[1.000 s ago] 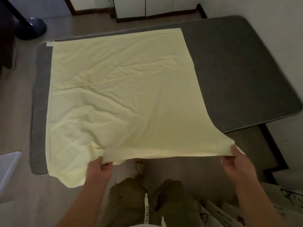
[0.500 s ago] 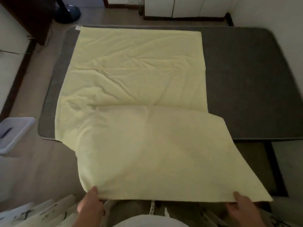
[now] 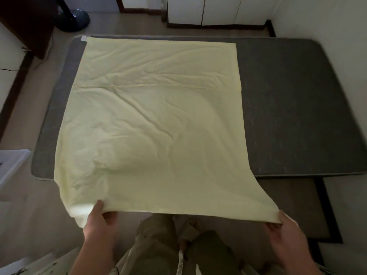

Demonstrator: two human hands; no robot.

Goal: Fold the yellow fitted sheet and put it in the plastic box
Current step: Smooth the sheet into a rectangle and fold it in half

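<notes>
indoors, each hand, left hand (image 3: 100, 222) and right hand (image 3: 288, 233), pinches the yellow sheet (image 3: 156, 120) over a grey mattress (image 3: 297, 106).

Sheet (image 3: 155, 120) on mattress (image 3: 297, 106), covering left part; near edge overhangs mattress front edge. Left hand (image 3: 100, 221), right hand (image 3: 286, 233) at near corners. Box (image 3: 12, 165) left of mattress.

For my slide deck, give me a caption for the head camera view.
Both hands, left and right, hold the near edge of the yellow fitted sheet spread over a grey mattress.
</notes>
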